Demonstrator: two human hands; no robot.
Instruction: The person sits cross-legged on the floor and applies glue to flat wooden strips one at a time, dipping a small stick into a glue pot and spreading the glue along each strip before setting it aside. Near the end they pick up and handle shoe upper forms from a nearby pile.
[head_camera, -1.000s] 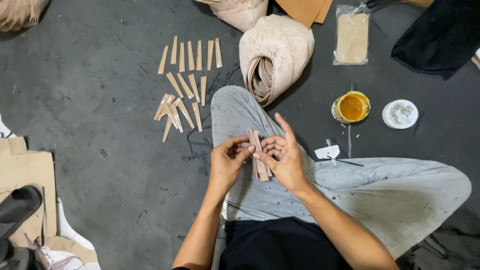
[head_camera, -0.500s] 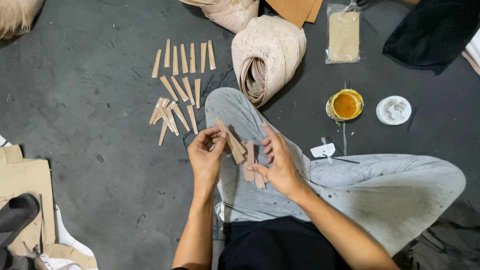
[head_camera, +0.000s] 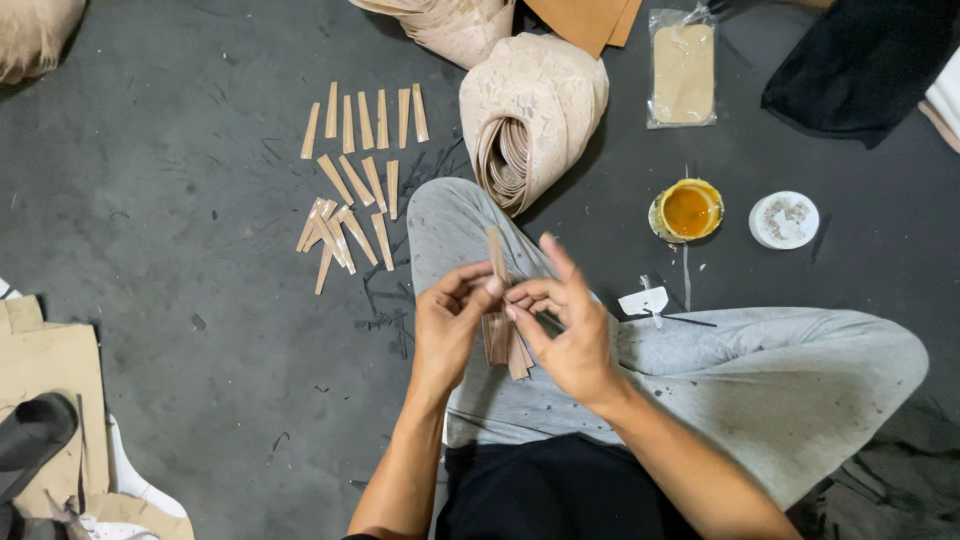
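Note:
I sit cross-legged in grey trousers on a dark floor. My left hand (head_camera: 450, 325) pinches a narrow tan strip (head_camera: 496, 252) that stands upright above my knee. My right hand (head_camera: 567, 320) meets it fingertip to fingertip and holds a bundle of similar tan strips (head_camera: 505, 345) hanging below the fingers. Several more tan strips (head_camera: 350, 170) lie spread on the floor to the upper left, some in a neat row, some in a loose heap.
A rolled stack of beige pieces (head_camera: 530, 115) stands beyond my knee. An open yellow tin of amber glue (head_camera: 688, 210), its white lid (head_camera: 784, 220) and a small brush (head_camera: 650, 302) lie to the right. A clear bag (head_camera: 682, 70), black cloth (head_camera: 860, 60) and cardboard sheets (head_camera: 50, 370) surround me.
My left hand, which had carried a strip out toward the floor pile, has come back to the right hand; a strip now stands upright between the fingertips.

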